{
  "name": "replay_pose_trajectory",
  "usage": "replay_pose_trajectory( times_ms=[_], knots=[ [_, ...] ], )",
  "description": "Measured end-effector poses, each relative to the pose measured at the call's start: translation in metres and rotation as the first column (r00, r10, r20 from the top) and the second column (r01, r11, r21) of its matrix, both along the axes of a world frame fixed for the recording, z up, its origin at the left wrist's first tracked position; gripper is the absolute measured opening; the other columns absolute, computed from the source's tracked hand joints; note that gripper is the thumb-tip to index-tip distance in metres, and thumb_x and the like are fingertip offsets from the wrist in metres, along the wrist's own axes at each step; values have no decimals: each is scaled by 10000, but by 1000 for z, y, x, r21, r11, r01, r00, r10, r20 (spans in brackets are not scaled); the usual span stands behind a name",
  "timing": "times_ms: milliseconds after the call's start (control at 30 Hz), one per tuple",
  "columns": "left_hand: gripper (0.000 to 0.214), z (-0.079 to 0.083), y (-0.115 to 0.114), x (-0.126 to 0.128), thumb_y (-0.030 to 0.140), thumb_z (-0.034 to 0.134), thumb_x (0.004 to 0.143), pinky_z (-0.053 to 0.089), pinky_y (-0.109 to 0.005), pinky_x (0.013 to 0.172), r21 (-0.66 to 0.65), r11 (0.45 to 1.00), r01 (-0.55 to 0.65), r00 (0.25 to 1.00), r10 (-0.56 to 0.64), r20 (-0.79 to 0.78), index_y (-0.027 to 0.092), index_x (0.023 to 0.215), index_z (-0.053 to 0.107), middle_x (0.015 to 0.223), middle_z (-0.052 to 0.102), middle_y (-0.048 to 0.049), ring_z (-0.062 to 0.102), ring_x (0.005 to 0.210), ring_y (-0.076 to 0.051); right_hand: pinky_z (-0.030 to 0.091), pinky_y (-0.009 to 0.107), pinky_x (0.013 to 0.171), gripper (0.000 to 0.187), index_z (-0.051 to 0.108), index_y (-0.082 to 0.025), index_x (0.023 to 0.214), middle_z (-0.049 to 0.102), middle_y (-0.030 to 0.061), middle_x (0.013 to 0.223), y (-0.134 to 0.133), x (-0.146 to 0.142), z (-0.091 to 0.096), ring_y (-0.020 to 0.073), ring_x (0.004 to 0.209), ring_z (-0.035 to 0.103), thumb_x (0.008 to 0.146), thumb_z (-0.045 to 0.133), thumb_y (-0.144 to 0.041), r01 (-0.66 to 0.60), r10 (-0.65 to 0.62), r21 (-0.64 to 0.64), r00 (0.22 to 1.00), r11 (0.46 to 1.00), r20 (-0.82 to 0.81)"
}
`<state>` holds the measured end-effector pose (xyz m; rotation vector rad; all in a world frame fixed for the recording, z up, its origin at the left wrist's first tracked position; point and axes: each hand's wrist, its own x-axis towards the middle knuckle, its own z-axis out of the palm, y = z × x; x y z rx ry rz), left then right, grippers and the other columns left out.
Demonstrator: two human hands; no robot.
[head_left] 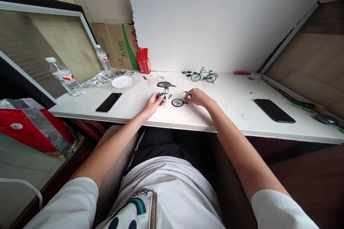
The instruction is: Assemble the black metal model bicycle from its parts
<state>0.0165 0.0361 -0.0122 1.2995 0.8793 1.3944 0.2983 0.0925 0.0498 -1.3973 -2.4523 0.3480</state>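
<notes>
Toy bike piece [165, 86] is on the left of the middle of the white table [228, 111], and I see the person's left hand [154, 104] holding its near end. The left thumb and fingers are pinched tight on it, and a dark wheel shows at its far end. The right hand [197, 97] is just to the right, down low by the table. Its fingers are bent and close together, next to some tiny bits, but I cannot tell if they hold one. A loose-looking black wheel [177, 102] lies flat between the two hands, very near the right fingertips.

Far back, near the wall, a green toy bike [204, 76] stands up on its two wheels. Small dark pieces [186, 73] lie just left of it. Over on the left I see a round white dish [121, 81], a phone [109, 102] on the near side of it, and a water bottle [66, 77]. A little red box [143, 61] stands far back, beside a big brown box [115, 44]. Well to the right, a black phone [274, 110] lies flat on the table
</notes>
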Motion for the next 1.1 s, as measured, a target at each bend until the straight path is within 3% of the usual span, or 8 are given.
replay_pose_trajectory(
  times_ms=[233, 633, 1100],
  knots=[
    [436, -1, 1, 0, 505, 796, 910, 524, -347, 848, -17, 1000, 0, 1000, 1, 12, 184, 1095, 565, 846, 708, -29, 682, 817, -158, 406, 290, 688, 172, 847, -167, 983, 798, 99, 935, -3, -1, 6, 172, 712, 611, 927, 698, -234, 6, -5, 61, 1000, 998, -17],
    [457, 7, -7, 1, 493, 813, 899, 524, -336, 847, -36, 999, 23, 999, -21, 43, 167, 1105, 568, 842, 764, -58, 711, 805, -162, 470, 293, 751, 218, 817, -195, 1079, 797, 143, 1089, -11, -20, -1, 253, 906, 712, 1016, 638, -302, 99, -124, 124, 967, 987, 223],
    [427, 8, -8, 0, 449, 823, 898, 527, -346, 856, -58, 998, 29, 998, -26, 60, 161, 1096, 577, 878, 782, -83, 725, 823, -174, 503, 354, 783, 223, 764, -139, 1083, 769, 201, 1042, -21, -33, 3, 308, 923, 732, 1021, 634, -309, 214, -238, 113, 925, 970, 295]
  ],
)
